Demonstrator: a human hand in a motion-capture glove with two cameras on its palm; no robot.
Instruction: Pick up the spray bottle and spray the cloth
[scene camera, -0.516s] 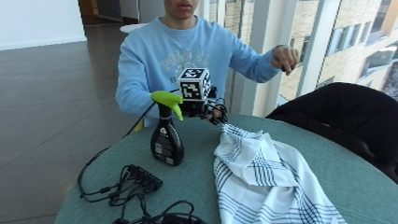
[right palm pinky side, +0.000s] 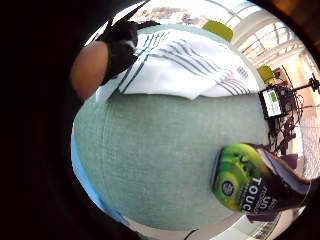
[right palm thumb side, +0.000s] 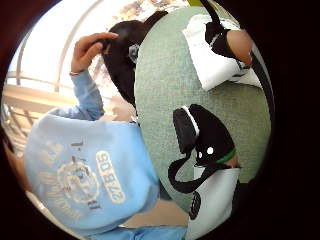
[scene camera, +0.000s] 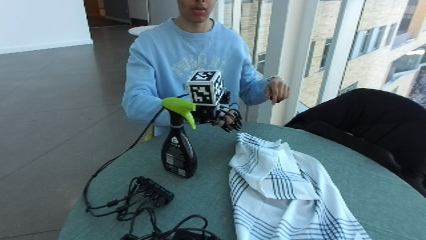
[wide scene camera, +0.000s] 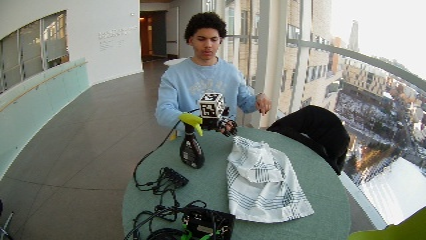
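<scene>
the gloved right hand (scene camera: 223, 117) sits almost where it was half a second ago, raised just beside and behind the lime-green trigger head (scene camera: 181, 107) of the spray bottle (scene camera: 178, 150). what did move is the bare left hand (scene camera: 278, 91), which has dropped from up by the window to lower at the person's side. so the pick-up looks not yet made. the gloved fingers (scene camera: 231, 122) hang loosely curled and slack, closing round nothing, and the hand appears apart from the bottle neck, though the gap is hard to judge. the bottle stands upright on the round green table (scene camera: 373, 185), near the edge closest to the person, with the striped white cloth (scene camera: 279, 190) lying rumpled beside it, not touching. from the little-finger-side palm view the bottle's green label (right palm pinky side: 245, 185) is close under the palm and the cloth (right palm pinky side: 190, 70) lies beyond, across bare tabletop. the bottle is the only container here; its body is dark, so how much liquid is in it cannot be told. a tangle of black cables (scene camera: 143, 195) lies in front of it. the next move is likely a reach round the neck to grip below the trigger.
</scene>
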